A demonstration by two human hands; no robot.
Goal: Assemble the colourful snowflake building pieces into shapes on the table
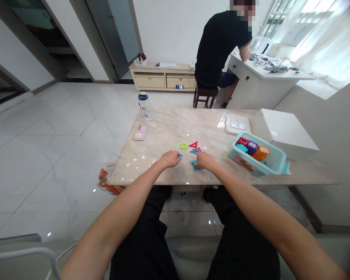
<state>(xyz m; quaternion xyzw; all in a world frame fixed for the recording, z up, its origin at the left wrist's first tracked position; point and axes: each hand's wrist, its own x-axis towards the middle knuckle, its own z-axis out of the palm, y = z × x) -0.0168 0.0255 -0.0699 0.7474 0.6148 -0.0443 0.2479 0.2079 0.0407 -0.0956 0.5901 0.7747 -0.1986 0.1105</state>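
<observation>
My left hand (170, 158) is closed on a small blue interlocking tile (180, 155), most of which my fingers hide. To the right, my right hand (204, 160) reaches down with its fingers at a blue triangular tile (194, 164) on the table; whether it grips the piece I cannot tell. Just beyond that hand lie another blue tile (194, 151) and a red triangular tile (194, 144). A lime green square tile (183, 146) rests flat between and beyond my two hands.
A pale turquoise bin (275, 165) with colourful tiles stands right, beside a white box (291, 128) and a clear plastic lid (237, 123). Left are a water bottle (145, 107), a pink box (141, 133) and white cards (143, 149). A person in black sits at a desk beyond.
</observation>
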